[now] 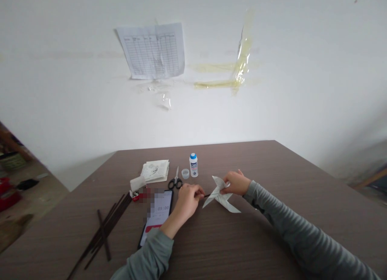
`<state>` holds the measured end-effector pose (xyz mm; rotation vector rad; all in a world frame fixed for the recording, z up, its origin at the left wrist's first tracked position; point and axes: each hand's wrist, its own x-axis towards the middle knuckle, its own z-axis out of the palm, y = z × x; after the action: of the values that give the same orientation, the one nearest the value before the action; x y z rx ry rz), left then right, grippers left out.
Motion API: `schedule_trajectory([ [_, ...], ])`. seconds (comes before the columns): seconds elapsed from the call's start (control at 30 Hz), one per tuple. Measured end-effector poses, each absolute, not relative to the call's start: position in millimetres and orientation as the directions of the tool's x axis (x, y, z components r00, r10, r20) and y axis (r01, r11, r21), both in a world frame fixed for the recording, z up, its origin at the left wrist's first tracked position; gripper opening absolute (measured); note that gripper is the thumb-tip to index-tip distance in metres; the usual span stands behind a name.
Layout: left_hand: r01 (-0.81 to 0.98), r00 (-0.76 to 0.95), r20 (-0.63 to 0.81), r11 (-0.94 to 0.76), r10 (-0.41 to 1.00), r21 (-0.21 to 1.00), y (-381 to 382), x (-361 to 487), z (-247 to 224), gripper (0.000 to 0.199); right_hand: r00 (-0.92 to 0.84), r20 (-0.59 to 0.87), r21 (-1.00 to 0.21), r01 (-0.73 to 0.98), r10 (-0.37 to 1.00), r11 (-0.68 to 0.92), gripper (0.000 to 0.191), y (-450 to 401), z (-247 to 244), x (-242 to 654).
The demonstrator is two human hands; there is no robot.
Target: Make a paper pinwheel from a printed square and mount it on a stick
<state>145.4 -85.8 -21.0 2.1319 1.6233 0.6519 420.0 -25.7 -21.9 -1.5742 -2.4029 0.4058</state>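
A white paper pinwheel (218, 194) with faint print on it is held just above the table, its pointed blades spread out. My right hand (237, 183) is closed on its upper right part, fingers pinching the paper near the middle. To the left, my left hand (191, 197) pinches a thin dark stick (207, 196), which runs toward the pinwheel's left side. Whether the stick is joined to the paper cannot be made out. Behind the hands stand a white glue bottle (194, 166) with a blue cap and a small clear cup (185, 173). Black-handled scissors (175, 181) lie beside them.
A phone (160, 211) showing a timer lies left of my left arm. Several dark sticks (104, 227) are piled further left, near a small opened box (138, 185). Stacked paper sheets (155, 170) lie behind. The brown table (242, 247) meets a white wall with a taped sheet (152, 50).
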Motion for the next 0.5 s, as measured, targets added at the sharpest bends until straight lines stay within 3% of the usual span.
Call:
schedule_trajectory([
  [0.17,0.814,0.233,0.085,-0.242,0.969,0.529,-86,150,-26,0.027,-0.377,-0.091,-0.347,0.88,0.922,0.325,0.006,-25,-11,412],
  [0.33,0.828,0.227,0.058,-0.224,0.972,0.514,-84,152,-30,0.025,-0.331,-0.233,-0.311,0.916,0.914,0.252,0.018,-26,1,406],
  [0.5,0.83,0.223,0.049,-0.216,0.974,0.515,-82,151,-32,0.025,-0.313,-0.267,-0.295,0.927,0.912,0.232,0.023,-32,8,402],
])
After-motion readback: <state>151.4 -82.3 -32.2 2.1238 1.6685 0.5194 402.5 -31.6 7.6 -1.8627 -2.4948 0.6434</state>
